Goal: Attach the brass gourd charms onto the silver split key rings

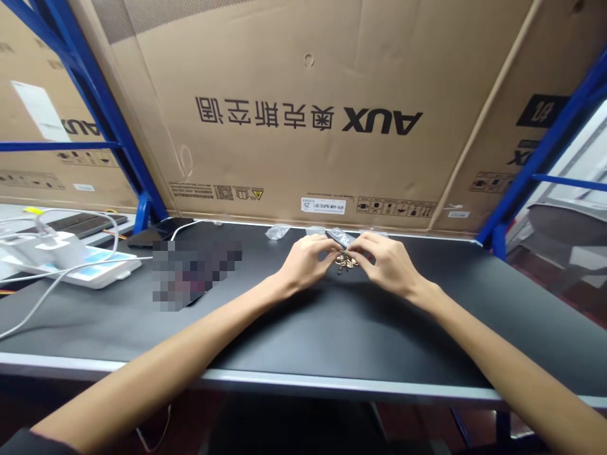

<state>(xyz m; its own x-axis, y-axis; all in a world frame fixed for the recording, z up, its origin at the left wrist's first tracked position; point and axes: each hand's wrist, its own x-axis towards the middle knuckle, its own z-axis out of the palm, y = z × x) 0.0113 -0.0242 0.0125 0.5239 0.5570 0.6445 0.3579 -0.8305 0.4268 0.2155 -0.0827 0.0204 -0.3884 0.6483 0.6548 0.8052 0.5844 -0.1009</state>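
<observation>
My left hand (312,260) and my right hand (385,264) meet over the middle of the black tabletop (332,341). Thumb and fingers of each are pinched on a small cluster of gold-coloured charms (347,260), which hangs between the fingertips with a few thin dark dangling pieces. Its exact kind is too small to make out. Just behind the hands lie clear plastic bags (340,236), partly covered by my fingers. Another crumpled clear bag (277,232) rests a little to the left.
On the left are a white power strip (102,268) with a plugged-in charger (64,249), loose white cables, a dark phone-like slab (159,234) and a pixelated dark object (196,275). Large cardboard boxes (303,164) stand behind the table, between blue metal posts (102,107).
</observation>
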